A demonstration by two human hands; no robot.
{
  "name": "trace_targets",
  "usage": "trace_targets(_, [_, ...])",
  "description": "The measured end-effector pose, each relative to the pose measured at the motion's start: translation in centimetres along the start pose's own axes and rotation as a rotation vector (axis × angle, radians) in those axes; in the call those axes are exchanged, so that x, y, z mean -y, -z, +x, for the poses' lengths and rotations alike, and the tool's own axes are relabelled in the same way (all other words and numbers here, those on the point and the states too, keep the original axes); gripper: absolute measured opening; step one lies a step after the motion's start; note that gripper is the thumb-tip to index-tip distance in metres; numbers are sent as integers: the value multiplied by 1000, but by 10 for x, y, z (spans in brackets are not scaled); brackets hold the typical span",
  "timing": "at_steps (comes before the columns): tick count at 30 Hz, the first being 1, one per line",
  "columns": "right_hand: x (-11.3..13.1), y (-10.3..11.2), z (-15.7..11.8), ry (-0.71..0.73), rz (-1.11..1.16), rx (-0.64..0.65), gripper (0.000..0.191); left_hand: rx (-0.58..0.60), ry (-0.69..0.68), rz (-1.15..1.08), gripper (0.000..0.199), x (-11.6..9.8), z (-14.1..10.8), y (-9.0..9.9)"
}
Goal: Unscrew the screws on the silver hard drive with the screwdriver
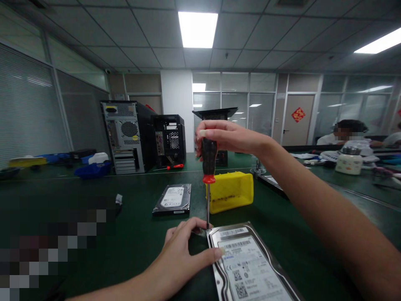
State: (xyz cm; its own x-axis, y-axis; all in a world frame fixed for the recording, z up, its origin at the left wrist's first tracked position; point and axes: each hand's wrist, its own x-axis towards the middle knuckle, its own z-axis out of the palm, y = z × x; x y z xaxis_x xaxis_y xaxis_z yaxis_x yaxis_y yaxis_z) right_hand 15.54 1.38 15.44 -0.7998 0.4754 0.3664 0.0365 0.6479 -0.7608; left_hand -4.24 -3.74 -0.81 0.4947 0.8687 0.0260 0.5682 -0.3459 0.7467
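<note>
My right hand (pixel 216 133) grips the top of a screwdriver (pixel 209 161) with a black and red handle, held upright. The shaft points straight down, its tip at the upper left corner of a hard drive (pixel 250 263) with a white label. My left hand (pixel 184 251) holds that drive by its left side, thumb on the label and fingers by the corner near the tip. Behind the screwdriver lies a yellow bin (pixel 233 192) on its side. A second hard drive (pixel 173 198) rests flat on the table, left of the bin.
Two black computer cases (pixel 128 136) stand at the back left, with a red-handled screwdriver (pixel 175 167) in front. A blue bin (pixel 94 168) is to their left. A patterned jar (pixel 349 162) stands at the right, and a person (pixel 349 131) sits beyond it.
</note>
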Motion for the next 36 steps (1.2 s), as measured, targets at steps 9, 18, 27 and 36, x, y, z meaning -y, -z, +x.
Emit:
trace_targets(9, [-2, -15, 9, -3, -71, -100, 23, 14, -10, 2, 52, -3, -2, 2])
trace_targets(18, [16, -17, 4, -127, -404, -202, 23, -4, -38, -33, 55, -1, -1, 1])
trace_targets(27, [27, -18, -3, -130, -481, -103, 23, 55, -47, -90, 68, -4, 0, 3])
trace_targets(36, [27, -19, 0, -34, -410, 3, 25, 50, -55, -81, 69, -4, -2, 4])
